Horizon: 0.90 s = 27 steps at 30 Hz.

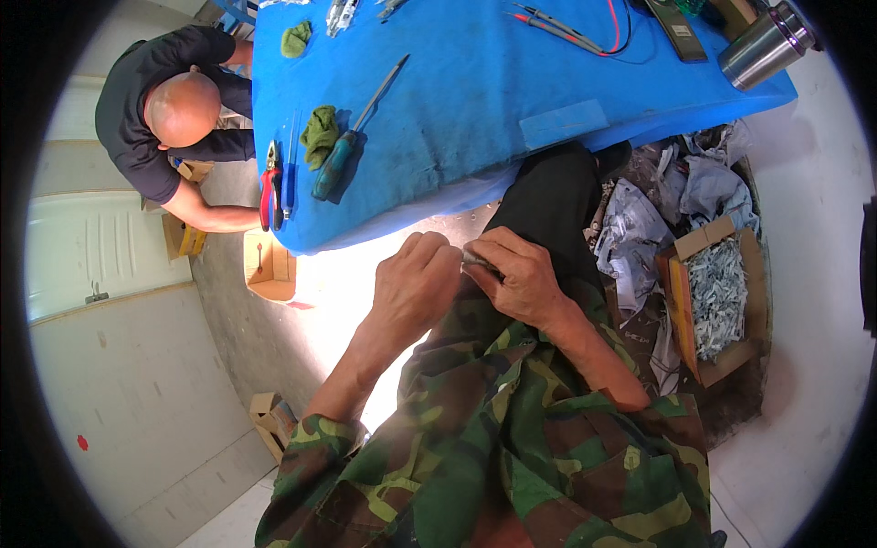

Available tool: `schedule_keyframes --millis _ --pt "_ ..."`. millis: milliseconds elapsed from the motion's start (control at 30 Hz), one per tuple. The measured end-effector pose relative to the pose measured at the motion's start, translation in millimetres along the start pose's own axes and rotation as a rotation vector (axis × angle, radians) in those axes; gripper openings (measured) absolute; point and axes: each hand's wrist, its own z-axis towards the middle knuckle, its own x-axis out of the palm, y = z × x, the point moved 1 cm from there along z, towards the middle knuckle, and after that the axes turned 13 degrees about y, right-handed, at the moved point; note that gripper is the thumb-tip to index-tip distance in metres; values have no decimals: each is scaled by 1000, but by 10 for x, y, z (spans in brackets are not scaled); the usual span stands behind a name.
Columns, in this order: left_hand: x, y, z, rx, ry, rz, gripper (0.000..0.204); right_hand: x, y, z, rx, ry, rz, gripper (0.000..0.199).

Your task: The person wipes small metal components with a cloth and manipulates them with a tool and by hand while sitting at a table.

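Over my lap, just off the table's front edge, my two hands are close together. My right hand [523, 279] pinches a small greyish piece [477, 259] between thumb and fingers; its kind is too small to make out. Beside it, my left hand [417, 285] is closed, knuckles up, and whatever its fingers hold is hidden. On the blue-covered table [438, 119], nearest the left hand, lie a screwdriver with a teal handle [334, 166], red-handled pliers [271, 190], a slim blue screwdriver [290, 183] and a crumpled green cloth [320, 137].
Another person [164, 105] bends down at the table's left, reaching toward an open cardboard box [271, 272]. Red and black test probes [557, 27] and a steel flask [764, 47] rest at the far right. A carton of grey strips [717, 297] stands by my right leg.
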Motion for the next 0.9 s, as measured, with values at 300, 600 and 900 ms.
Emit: schedule_keyframes --millis 300,600,900 --pt "150 77 23 7 -46 -157 16 -1 -35 -25 -33 8 -38 28" --pt "183 307 -19 -152 -203 -325 12 14 2 -86 -46 23 -72 24" --pt "-185 289 -210 -351 -134 -512 5 -2 6 -14 101 -39 243 18"
